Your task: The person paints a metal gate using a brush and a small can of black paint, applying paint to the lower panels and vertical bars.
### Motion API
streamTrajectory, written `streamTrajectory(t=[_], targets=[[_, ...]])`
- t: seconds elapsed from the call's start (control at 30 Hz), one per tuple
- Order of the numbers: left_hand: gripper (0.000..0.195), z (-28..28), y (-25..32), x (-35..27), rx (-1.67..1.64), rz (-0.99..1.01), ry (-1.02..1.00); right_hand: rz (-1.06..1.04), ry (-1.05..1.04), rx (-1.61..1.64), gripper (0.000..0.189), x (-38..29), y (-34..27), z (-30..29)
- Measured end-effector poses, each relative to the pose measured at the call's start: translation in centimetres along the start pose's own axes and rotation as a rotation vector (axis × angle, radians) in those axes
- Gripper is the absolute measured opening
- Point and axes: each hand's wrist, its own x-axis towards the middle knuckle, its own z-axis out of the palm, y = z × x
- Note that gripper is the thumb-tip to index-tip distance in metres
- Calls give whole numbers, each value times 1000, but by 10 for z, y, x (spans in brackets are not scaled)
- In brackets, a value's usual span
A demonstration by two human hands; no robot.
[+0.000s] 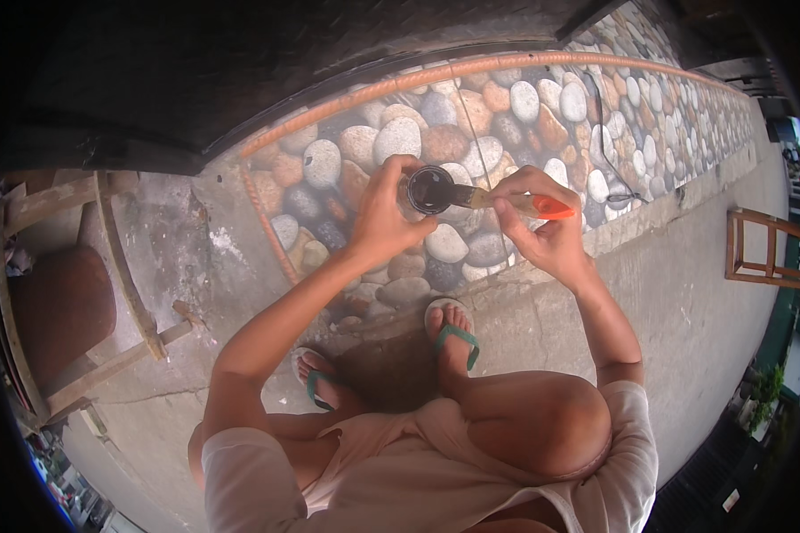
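Observation:
My left hand (388,216) is wrapped around a jar (411,193), whose round mouth shows a dark liquid (430,189) inside. In my right hand (540,223) I hold a flat paintbrush (479,197) with an orange-tipped handle. The brush lies almost level, and its bristle end meets the rim of the jar on the right side. How far the bristles reach into the jar I cannot tell. Below both hands is a floor strip (410,140) with a pebble pattern in grey, white and brown.
An orange twisted trim (400,83) borders the pebble strip, beside a dark panel (173,73). A black cable (601,126) lies on the strip. Wooden framing (123,266) stands at left, a wooden chair (763,246) at far right. My sandalled feet (455,333) rest on concrete (540,320).

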Motion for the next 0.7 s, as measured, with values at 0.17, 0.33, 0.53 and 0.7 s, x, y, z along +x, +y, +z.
streamTrajectory(t=[0.17, 0.33, 0.53, 0.7], targets=[[64, 1, -7, 2, 41, -86, 33, 50, 10, 19, 14, -10, 4, -5], [64, -3, -11, 2, 46, -84, 73, 25, -99, 23, 20, -18, 5, 2], [63, -17, -17, 5, -123, -212, 182, 181, 157, 362, 18, -9, 31, 26], [64, -47, -22, 13, -113, -263, 244, 291, 435, 623, 17, 38, 51, 70]])
